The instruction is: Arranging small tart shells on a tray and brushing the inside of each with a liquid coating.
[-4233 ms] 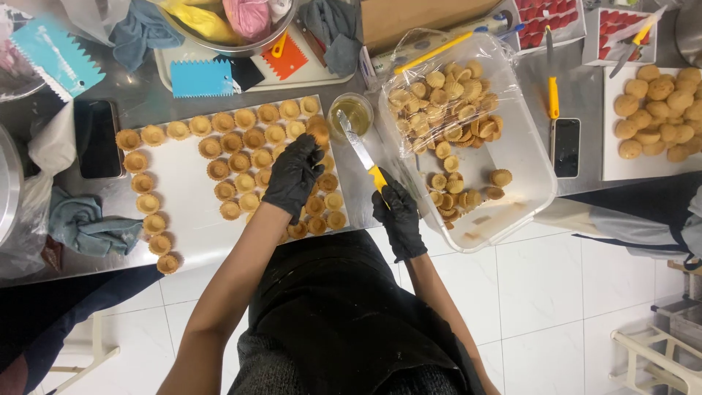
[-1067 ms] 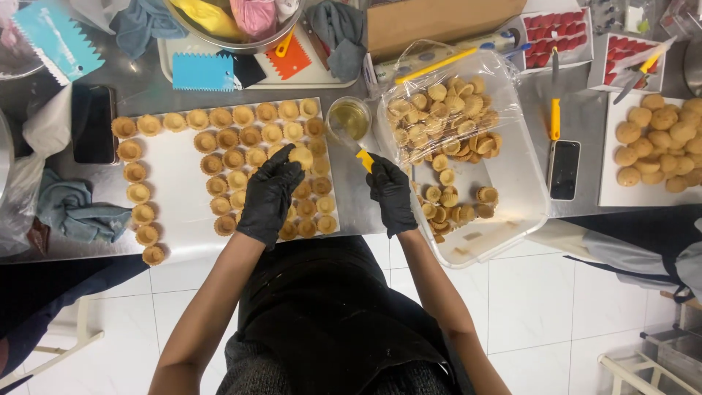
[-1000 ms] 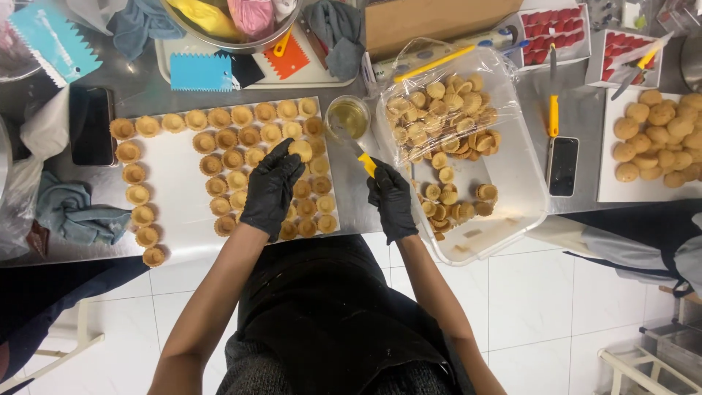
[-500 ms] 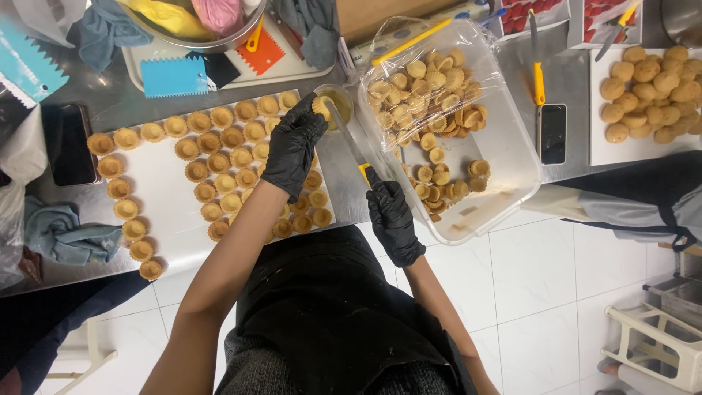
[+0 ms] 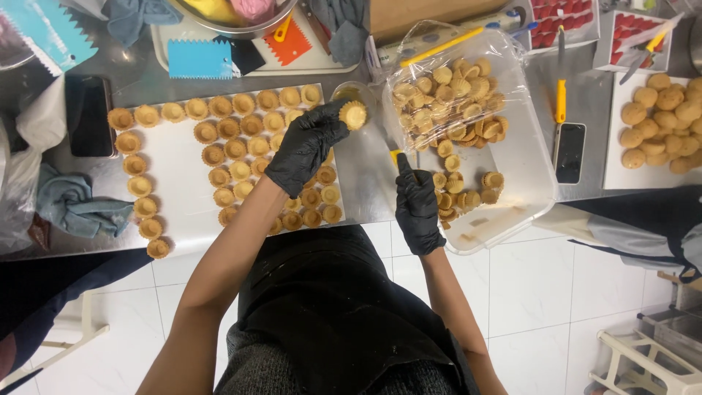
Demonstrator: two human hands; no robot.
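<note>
A steel counter [image 5: 365, 175] runs across the upper frame, white floor tiles below. On it, centre left, a white board [image 5: 183, 190] carries rows of small golden tart shells. The left hand [image 5: 303, 146], black-gloved, pinches one tart shell [image 5: 354, 115] in its fingertips over a small glass cup [image 5: 349, 93] at upper centre. The right hand [image 5: 417, 208], also gloved, is closed around a yellow-handled tool [image 5: 395, 157]. Just right, a clear plastic tub [image 5: 512, 161] holds a transparent bag of shells [image 5: 446, 95]
</note>
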